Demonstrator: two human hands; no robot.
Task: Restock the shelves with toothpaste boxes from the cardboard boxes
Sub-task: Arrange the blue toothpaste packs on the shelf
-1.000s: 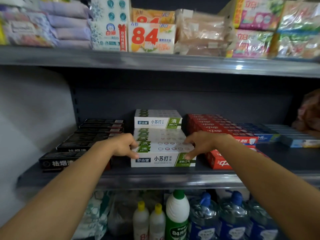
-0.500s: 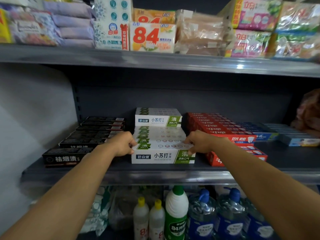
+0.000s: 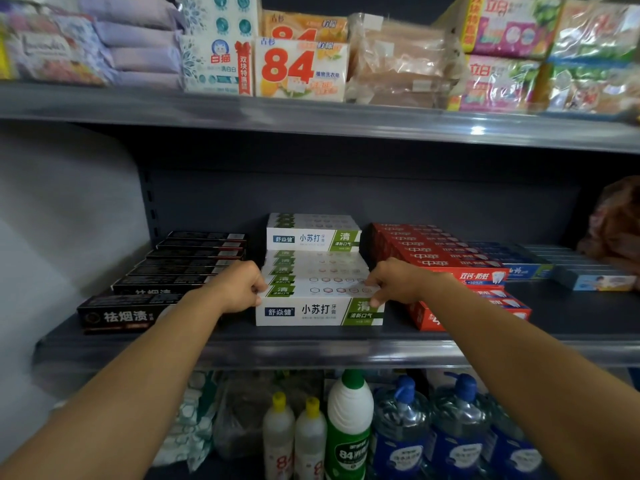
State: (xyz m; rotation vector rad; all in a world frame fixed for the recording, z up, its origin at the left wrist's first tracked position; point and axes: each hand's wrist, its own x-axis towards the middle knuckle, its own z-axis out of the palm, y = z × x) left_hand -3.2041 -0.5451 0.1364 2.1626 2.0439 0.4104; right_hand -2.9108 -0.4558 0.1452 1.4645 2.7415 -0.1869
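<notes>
Grey metal shop shelving fills the view, and both of the person's arms reach in to the middle shelf. On it, in the centre, lies a row of white and green toothpaste boxes laid flat and running back from the front edge, with another such box stacked higher at the rear. The left hand grips the left end of the front white and green box, fingers curled round its corner. The right hand pinches the right end of the same box, fingertips bent down over its top edge. That box sits flat on the shelf near the front lip. Just left of it lie black toothpaste boxes in a row; just right, red toothpaste boxes, then blue ones further along, though those are blurred. Up on the top shelf sit packets of soap and wrapped goods. Below, bottles with yellow, green and blue caps stand together.
</notes>
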